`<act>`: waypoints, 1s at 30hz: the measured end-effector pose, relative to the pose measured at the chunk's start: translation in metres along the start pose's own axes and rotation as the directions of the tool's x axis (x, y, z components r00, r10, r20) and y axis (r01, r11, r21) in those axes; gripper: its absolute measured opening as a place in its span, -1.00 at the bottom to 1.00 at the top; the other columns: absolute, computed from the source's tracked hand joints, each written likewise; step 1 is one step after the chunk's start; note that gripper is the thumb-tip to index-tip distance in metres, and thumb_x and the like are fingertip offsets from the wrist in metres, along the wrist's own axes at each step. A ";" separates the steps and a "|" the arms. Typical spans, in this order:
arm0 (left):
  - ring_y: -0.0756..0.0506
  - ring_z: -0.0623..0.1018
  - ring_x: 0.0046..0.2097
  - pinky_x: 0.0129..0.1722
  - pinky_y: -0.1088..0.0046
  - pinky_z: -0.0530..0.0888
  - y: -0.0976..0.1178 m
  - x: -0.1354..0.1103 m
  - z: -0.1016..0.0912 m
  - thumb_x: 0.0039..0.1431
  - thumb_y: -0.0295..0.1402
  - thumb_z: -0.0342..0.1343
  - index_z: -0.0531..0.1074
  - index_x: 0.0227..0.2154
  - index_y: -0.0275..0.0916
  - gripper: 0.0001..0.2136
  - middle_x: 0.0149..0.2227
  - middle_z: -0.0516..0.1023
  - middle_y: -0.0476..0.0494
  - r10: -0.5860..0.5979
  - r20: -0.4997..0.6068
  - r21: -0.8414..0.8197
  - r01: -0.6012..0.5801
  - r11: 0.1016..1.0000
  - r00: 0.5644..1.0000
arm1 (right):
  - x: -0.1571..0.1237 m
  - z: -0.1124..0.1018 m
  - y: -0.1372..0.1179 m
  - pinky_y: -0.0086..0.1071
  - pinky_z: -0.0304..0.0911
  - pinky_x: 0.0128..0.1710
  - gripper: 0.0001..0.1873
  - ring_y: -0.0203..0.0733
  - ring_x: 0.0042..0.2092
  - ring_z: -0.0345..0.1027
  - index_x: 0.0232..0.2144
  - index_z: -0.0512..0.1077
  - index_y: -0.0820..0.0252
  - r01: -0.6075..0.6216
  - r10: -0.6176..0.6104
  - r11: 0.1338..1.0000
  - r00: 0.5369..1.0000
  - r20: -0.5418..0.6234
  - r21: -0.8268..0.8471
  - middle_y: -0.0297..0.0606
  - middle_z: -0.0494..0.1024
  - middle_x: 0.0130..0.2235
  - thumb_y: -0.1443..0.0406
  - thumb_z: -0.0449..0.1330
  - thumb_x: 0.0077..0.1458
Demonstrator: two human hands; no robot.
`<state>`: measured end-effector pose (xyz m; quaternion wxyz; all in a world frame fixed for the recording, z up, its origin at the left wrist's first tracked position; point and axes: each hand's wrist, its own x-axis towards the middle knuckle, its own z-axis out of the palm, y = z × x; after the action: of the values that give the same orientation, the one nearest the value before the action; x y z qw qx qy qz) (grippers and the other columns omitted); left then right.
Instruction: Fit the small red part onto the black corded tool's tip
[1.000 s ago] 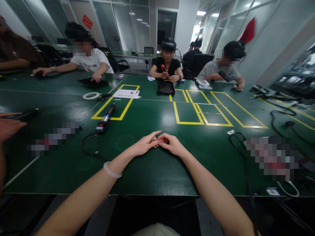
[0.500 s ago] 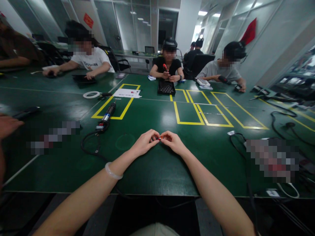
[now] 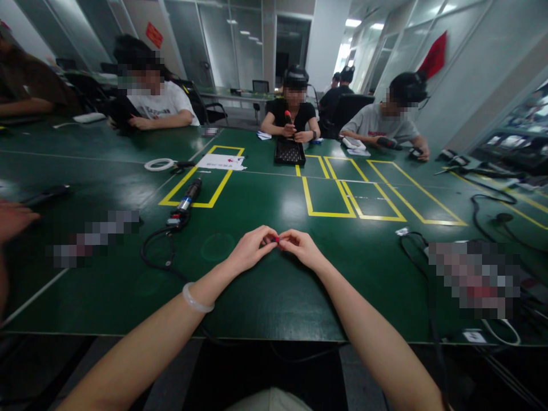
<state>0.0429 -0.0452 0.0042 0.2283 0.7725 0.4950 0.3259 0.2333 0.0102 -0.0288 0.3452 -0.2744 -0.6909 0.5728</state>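
Between the fingertips of both hands sits a small red piece point(image 3: 278, 240), too small and too covered by the fingers to name its kind. My left hand point(image 3: 253, 247) is closed in a pinch on its left side, with a pale bangle point(image 3: 197, 298) round the wrist. From the other side my right hand point(image 3: 300, 248) pinches the same piece, fingers curled. Both hands are low over the green table point(image 3: 274, 302), near its front edge. To the left of my left hand lies an electric screwdriver point(image 3: 187, 198) with a black cable.
Yellow tape outlines point(image 3: 329, 214) mark the table ahead. A white sheet point(image 3: 220, 162) and a white cable coil point(image 3: 159, 165) lie farther off. Across the table a person works over a black tray point(image 3: 290, 153). Cables point(image 3: 422, 251) run at the right; another person's hand point(image 3: 17, 219) is at far left.
My hands keep their place; the small piece between them now shows more red. Across the table at left, a person has lifted a dark flat object off the table.
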 end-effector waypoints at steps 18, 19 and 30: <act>-0.03 0.48 -0.24 -0.20 0.43 0.42 -0.004 -0.001 0.001 0.25 -0.27 0.01 0.42 -0.18 -0.21 -0.81 -0.23 0.49 -0.09 0.005 -0.028 0.036 -0.004 0.999 1.000 | 0.002 0.001 0.000 -0.39 0.30 -0.38 -0.67 -0.30 -0.41 0.37 -0.26 0.38 0.19 -0.016 0.021 0.994 0.999 -0.044 0.104 -0.32 0.50 -0.39 0.09 0.26 0.04; -0.03 0.48 -0.24 -0.20 0.43 0.42 -0.005 0.000 0.001 0.25 -0.26 0.01 0.42 -0.18 -0.21 -0.81 -0.23 0.50 -0.09 0.003 -0.031 0.031 -0.002 1.000 1.000 | 0.002 0.001 0.001 -0.40 0.30 -0.37 -0.67 -0.31 -0.40 0.36 -0.25 0.37 0.18 -0.008 0.014 0.993 0.999 -0.047 0.115 -0.32 0.50 -0.37 0.11 0.28 0.02; -0.05 0.50 -0.20 -0.17 0.42 0.42 -0.003 0.001 -0.008 0.28 -0.16 -0.06 0.40 -0.14 -0.19 -0.73 -0.20 0.51 -0.08 -0.029 0.000 0.079 0.029 0.996 1.000 | 0.001 0.001 0.001 -0.43 0.21 -0.41 -0.75 -0.33 -0.42 0.28 -0.31 0.39 0.19 0.036 -0.037 0.999 0.997 -0.065 -0.007 -0.33 0.46 -0.38 0.20 0.30 0.00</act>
<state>0.0362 -0.0426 0.0079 0.2024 0.7738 0.5185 0.3024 0.2320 0.0107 -0.0293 0.3773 -0.2813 -0.6858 0.5552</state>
